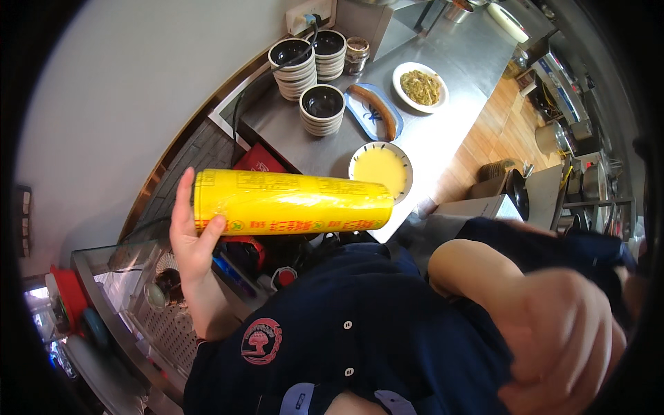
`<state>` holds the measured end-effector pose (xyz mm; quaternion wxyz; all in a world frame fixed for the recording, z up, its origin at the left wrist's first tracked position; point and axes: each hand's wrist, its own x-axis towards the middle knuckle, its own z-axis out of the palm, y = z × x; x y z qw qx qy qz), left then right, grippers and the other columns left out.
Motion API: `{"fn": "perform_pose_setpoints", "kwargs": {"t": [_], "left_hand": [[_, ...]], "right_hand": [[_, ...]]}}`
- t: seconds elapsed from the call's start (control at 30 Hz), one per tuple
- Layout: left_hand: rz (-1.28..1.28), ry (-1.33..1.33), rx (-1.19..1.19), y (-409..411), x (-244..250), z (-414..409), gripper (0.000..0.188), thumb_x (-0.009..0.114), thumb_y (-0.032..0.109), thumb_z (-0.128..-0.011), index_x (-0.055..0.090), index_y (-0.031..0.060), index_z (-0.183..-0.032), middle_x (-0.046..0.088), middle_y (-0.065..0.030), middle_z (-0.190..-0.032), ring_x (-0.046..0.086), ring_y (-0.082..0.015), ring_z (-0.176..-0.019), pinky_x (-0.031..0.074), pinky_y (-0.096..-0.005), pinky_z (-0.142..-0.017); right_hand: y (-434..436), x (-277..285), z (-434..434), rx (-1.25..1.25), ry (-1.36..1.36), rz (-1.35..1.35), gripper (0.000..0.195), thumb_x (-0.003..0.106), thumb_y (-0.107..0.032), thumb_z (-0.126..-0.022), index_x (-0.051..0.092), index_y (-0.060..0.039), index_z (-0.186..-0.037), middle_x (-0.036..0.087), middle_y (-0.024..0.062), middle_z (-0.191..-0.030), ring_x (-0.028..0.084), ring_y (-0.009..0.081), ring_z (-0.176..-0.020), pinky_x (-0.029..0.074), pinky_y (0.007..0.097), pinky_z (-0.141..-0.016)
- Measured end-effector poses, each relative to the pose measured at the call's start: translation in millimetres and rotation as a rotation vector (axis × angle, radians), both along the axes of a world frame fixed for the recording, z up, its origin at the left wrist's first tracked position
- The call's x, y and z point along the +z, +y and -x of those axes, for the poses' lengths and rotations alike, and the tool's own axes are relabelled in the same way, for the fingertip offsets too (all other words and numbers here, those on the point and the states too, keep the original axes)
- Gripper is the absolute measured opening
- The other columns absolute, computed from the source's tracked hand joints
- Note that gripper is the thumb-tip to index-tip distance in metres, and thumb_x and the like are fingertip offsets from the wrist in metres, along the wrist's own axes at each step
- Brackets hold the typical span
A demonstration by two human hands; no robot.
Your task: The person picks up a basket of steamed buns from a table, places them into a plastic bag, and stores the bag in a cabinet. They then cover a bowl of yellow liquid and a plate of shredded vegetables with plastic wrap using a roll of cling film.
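Observation:
A thick yellow plastic-wrapped roll [295, 202], which looks like cling film and bears printing, lies level across the view. My left hand [194, 233] grips its left end, thumb in front and fingers round the far side. Beyond the roll's right end, on the steel counter, stands a patterned bowl of yellow liquid [378, 161], partly covered from view by the roll. My right hand [565, 332] is raised close to the camera at the lower right, blurred, with its fingers bent. Its palm is turned away, so whether anything is in it is hidden.
On the steel counter [456, 57] are stacked black-lined bowls [321, 106], a sausage [373, 109] on a blue-rimmed plate [358, 116], a white plate of chopped greens [420, 88] and a jar [357, 54]. A black cable [249, 85] hangs from a wall socket. Another person's dark sleeve [591, 259] shows at right.

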<state>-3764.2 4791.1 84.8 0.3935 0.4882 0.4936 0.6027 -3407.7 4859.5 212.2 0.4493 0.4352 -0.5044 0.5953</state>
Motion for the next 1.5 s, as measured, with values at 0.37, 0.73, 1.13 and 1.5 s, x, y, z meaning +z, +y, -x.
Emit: {"fn": "perform_pose_setpoints", "kwargs": {"t": [0.37, 0.73, 1.13, 1.5], "left_hand": [[-0.011, -0.068, -0.145, 7, 10, -83, 0.075, 0.058, -0.010, -0.081, 0.021, -0.0006, -0.144, 0.050, -0.0131, -0.128, 0.050, -0.0190, -0.117, 0.037, -0.0310, -0.101], [0.140, 0.119, -0.237, 25, 6, -126, 0.063, 0.065, -0.003, -0.082, 0.040, 0.0092, -0.138, 0.056, -0.0102, -0.121, 0.056, -0.0152, -0.106, 0.045, -0.0277, -0.092], [0.191, 0.222, -0.295, 22, -17, -148, 0.053, 0.064, 0.007, -0.083, 0.047, 0.0133, -0.133, 0.060, -0.0134, -0.119, 0.061, -0.0262, -0.106, 0.048, -0.0323, -0.088], [0.239, 0.240, -0.182, 16, -23, -174, 0.048, 0.065, 0.012, -0.084, 0.050, 0.0114, -0.130, 0.062, -0.0123, -0.117, 0.062, -0.0268, -0.105, 0.048, -0.0317, -0.088]], "right_hand": [[31, -57, 70, -1.356, -1.139, -0.362, 0.029, 0.071, -0.012, -0.074, 0.059, -0.0064, -0.100, 0.057, 0.0064, -0.085, 0.061, 0.0241, -0.076, 0.049, 0.0324, -0.061], [21, -90, 53, -1.337, -1.156, -0.407, 0.022, 0.066, -0.011, -0.076, 0.059, -0.0064, -0.096, 0.054, 0.0084, -0.092, 0.059, 0.0273, -0.081, 0.050, 0.0351, -0.067], [20, -111, 26, -1.434, -1.232, -0.528, 0.018, 0.069, -0.009, -0.076, 0.062, -0.0077, -0.092, 0.060, 0.0071, -0.094, 0.063, 0.0240, -0.077, 0.053, 0.0314, -0.062], [37, -127, 10, -1.297, -1.060, -0.707, 0.021, 0.067, -0.011, -0.073, 0.057, -0.0061, -0.091, 0.059, 0.0070, -0.094, 0.063, 0.0225, -0.078, 0.053, 0.0304, -0.062]]}}
